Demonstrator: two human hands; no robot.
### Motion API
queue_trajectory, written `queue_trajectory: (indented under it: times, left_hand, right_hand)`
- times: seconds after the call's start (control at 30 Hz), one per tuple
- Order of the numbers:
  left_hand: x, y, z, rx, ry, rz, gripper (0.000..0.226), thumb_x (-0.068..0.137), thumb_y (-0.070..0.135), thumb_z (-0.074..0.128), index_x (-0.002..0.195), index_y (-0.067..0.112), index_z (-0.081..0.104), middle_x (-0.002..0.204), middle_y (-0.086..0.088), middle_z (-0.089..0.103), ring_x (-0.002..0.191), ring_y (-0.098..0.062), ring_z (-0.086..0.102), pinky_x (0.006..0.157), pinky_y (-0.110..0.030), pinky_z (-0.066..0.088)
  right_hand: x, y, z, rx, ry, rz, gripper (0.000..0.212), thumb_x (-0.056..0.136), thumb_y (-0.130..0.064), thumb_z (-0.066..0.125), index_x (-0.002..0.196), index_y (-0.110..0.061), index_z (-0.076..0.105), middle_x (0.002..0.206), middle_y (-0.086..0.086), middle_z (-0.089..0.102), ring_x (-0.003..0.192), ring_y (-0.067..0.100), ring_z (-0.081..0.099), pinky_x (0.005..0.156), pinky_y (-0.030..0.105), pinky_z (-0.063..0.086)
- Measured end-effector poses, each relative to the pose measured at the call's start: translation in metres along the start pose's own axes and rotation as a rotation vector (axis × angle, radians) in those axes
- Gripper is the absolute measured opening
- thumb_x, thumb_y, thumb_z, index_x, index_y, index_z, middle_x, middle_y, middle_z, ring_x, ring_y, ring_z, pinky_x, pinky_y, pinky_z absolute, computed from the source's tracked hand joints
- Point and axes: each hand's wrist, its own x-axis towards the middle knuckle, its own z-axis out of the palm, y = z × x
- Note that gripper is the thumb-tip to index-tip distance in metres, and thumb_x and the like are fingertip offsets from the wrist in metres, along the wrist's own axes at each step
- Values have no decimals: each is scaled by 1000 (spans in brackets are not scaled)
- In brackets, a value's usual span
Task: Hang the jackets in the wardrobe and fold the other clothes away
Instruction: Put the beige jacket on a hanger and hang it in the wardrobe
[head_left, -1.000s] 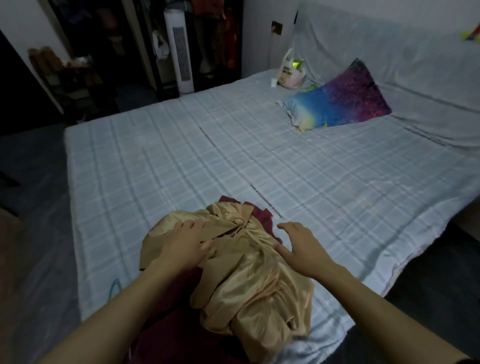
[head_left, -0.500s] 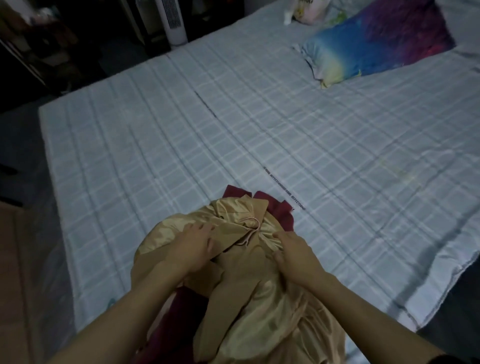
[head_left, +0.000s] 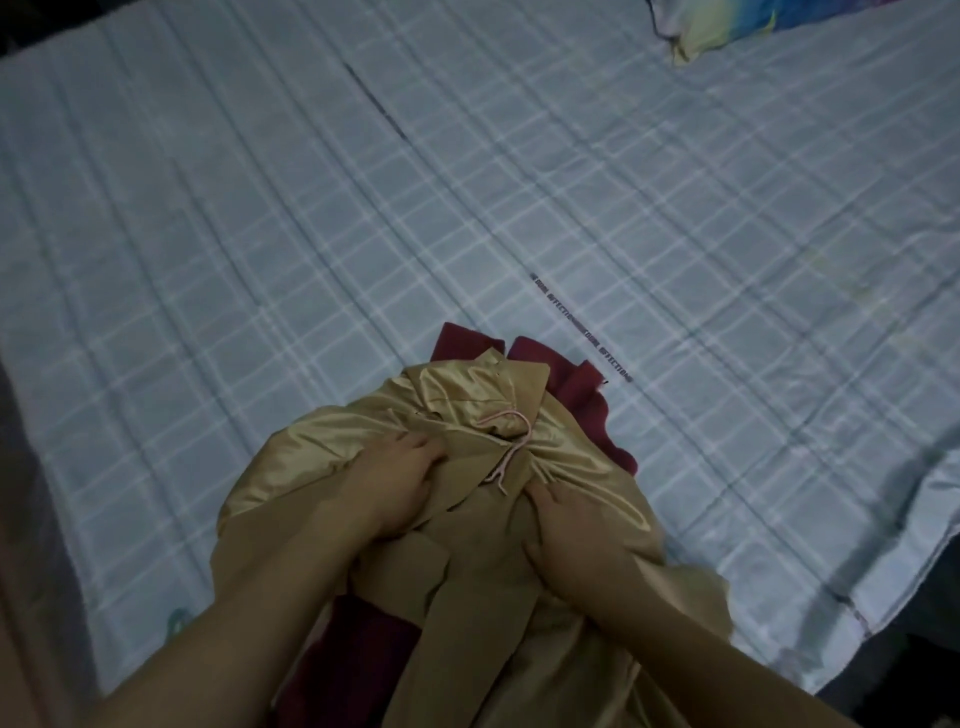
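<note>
Both hands are pressing into the gold satin jacket (head_left: 467, 499) bunched on the bed (head_left: 260, 234) — left hand (head_left: 395, 486) and right hand (head_left: 566, 530) seemingly gripping folds. The maroon garment (head_left: 576, 395) beneath is lying unfolded — nothing hung.

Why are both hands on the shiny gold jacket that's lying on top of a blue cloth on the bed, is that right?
Nearly. The head view shows the left hand and right hand on the shiny gold jacket on the bed, but the cloth under it is dark red, not blue.
</note>
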Motion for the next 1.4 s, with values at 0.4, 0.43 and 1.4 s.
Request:
queue_trajectory:
  times: [0.4, 0.43, 1.4]
  left_hand:
    - [-9, -2, 21, 278, 248, 90, 19, 78, 25, 68, 97, 23, 69, 81, 0, 64, 78, -25, 61, 71, -37, 44]
    - [-12, -2, 19, 255, 295, 101, 16, 78, 23, 68, 94, 21, 67, 81, -1, 63, 77, -25, 60, 71, -37, 43]
    - [-281, 139, -258, 360, 1448, 101, 7, 91, 7, 61, 98, 8, 63, 91, -12, 61, 78, -30, 59, 56, -41, 50]
  right_hand:
    - [-4, -9, -6, 48, 194, 54, 45, 73, -32, 56, 110, -9, 68, 94, 10, 72, 80, 30, 71, 70, 46, 59]
    - [-4, -11, -12, 63, 211, 33, 46, 77, -33, 52, 115, -11, 67, 100, 9, 70, 86, 29, 70, 76, 46, 59]
    - [-251, -97, -294, 215, 1227, -602, 25, 80, -6, 65, 98, -19, 53, 96, -1, 49, 79, 18, 51, 66, 41, 50]
